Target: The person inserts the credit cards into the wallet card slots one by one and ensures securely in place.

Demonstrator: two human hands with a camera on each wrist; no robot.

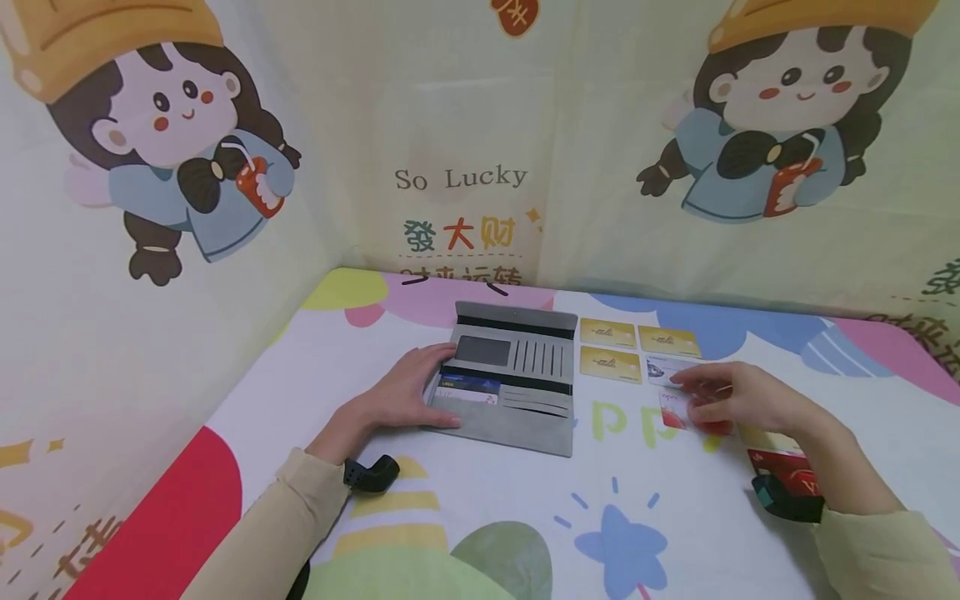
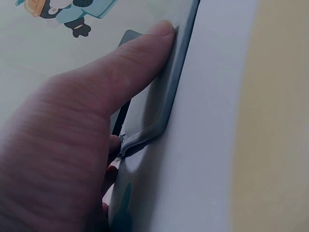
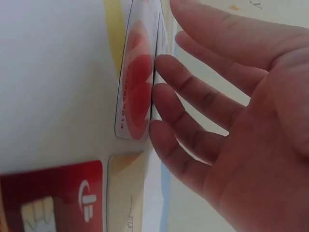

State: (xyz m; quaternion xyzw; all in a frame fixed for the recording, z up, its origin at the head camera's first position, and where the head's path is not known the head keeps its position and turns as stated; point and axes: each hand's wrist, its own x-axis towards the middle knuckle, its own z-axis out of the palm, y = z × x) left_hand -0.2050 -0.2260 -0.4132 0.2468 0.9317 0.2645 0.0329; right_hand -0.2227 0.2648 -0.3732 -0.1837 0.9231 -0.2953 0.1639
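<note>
Fingers (image 3: 200,87) of the right hand (image 1: 746,398) were spread just beside the red-and-white card (image 3: 137,84) on the bench (image 1: 525,492), while the grey wallet (image 1: 517,427), laid open presumably to expose its slots (image 1: 540,359), was apparently steadied at its left edge by the spread left hand (image 1: 405,389).

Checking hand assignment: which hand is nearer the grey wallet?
Left. The left hand touches the grey wallet at its left side; the right hand is to the wallet's right, by the red-and-white card.
</note>
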